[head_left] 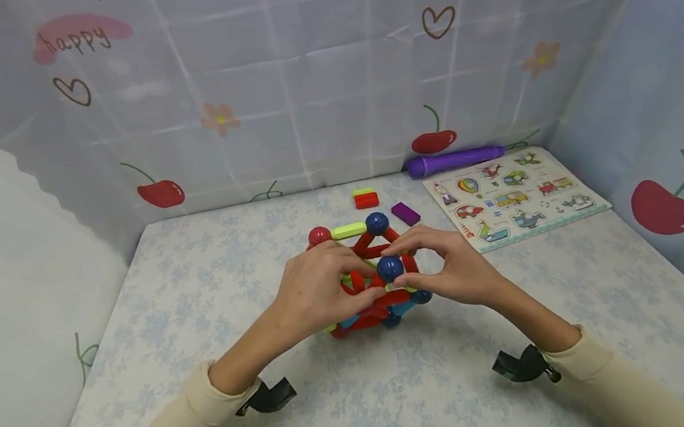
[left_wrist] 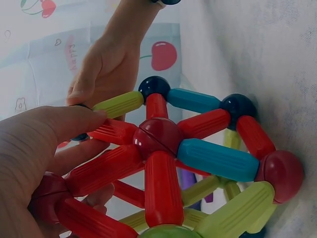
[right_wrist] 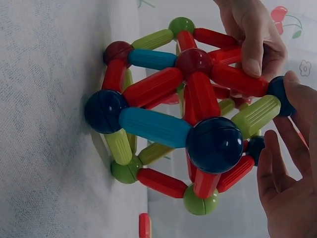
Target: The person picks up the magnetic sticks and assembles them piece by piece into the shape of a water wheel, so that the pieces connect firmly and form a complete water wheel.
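Note:
A magnetic ball-and-stick frame of red, blue and lime rods stands on the table, joined by red, dark blue and green balls. In the head view my left hand (head_left: 319, 286) is on its left side. Its thumb and fingers pinch a red rod (right_wrist: 237, 77) of the frame, as the right wrist view shows. Between thumb and index finger of my right hand (head_left: 454, 267) is a dark blue ball (head_left: 390, 268) at the frame's upper near corner. That ball meets the ends of the red rod and a lime rod (right_wrist: 256, 115). Both hands hide part of the frame.
Behind the frame lie a short red rod (head_left: 366, 200), a lime rod (head_left: 363, 191) and a purple block (head_left: 405, 214). A purple microphone-shaped toy (head_left: 456, 160) rests by the back curtain, beside a picture puzzle board (head_left: 515, 229) at the right.

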A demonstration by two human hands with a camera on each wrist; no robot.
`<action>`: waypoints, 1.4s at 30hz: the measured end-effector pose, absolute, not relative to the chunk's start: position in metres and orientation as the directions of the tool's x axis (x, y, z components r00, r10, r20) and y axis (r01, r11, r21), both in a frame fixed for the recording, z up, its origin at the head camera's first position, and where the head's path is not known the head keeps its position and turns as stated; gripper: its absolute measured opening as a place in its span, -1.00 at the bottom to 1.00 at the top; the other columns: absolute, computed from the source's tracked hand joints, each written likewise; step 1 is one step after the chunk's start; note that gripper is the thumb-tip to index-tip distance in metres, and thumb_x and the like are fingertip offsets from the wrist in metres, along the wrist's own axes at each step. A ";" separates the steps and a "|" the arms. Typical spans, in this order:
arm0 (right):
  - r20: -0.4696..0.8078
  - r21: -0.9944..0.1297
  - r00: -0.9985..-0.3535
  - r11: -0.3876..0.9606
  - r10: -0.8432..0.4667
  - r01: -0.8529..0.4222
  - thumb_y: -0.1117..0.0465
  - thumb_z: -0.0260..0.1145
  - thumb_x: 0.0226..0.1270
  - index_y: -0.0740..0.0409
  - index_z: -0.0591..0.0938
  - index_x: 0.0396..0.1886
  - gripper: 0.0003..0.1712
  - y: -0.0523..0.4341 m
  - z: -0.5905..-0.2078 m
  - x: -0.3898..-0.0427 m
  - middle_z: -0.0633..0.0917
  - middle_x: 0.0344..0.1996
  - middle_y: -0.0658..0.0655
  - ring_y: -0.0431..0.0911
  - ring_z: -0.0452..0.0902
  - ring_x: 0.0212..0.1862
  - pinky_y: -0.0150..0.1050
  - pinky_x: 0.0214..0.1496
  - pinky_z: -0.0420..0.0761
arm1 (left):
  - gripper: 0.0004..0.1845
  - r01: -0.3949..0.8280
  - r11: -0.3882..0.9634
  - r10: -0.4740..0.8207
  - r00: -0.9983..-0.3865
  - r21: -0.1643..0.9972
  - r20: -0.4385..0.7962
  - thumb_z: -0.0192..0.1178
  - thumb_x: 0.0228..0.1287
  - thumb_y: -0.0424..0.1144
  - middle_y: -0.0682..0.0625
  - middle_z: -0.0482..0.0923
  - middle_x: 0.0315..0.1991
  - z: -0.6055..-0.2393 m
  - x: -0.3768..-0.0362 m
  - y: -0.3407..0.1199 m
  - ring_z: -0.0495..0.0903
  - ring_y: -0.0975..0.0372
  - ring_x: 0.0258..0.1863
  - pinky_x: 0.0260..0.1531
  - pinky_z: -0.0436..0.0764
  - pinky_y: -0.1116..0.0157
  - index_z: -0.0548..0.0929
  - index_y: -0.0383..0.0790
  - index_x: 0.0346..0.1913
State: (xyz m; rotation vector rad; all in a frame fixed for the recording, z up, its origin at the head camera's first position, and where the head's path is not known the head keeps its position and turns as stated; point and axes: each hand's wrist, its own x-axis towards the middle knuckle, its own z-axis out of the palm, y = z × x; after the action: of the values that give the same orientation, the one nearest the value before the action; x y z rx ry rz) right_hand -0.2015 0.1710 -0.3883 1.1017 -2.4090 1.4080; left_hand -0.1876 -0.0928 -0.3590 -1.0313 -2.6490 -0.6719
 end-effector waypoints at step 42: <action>0.067 -0.427 -0.775 0.684 -0.628 -0.591 0.25 0.48 0.48 0.23 0.80 0.16 -0.68 0.154 -0.447 -0.434 0.80 0.08 0.24 0.17 0.63 0.14 0.17 0.26 0.60 | -0.57 0.646 0.519 0.380 -0.761 0.559 0.526 0.64 0.20 -0.08 0.18 0.79 -0.12 -0.379 -0.168 -0.159 0.65 0.18 -0.07 -0.19 0.69 0.31 0.85 -0.05 0.13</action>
State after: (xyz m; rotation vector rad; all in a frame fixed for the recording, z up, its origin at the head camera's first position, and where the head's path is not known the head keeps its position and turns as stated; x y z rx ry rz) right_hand -0.4342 0.1543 -0.4467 1.0738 -2.9603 0.7022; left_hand -0.1681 -0.1593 -0.3787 -0.8518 -2.4252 -1.1005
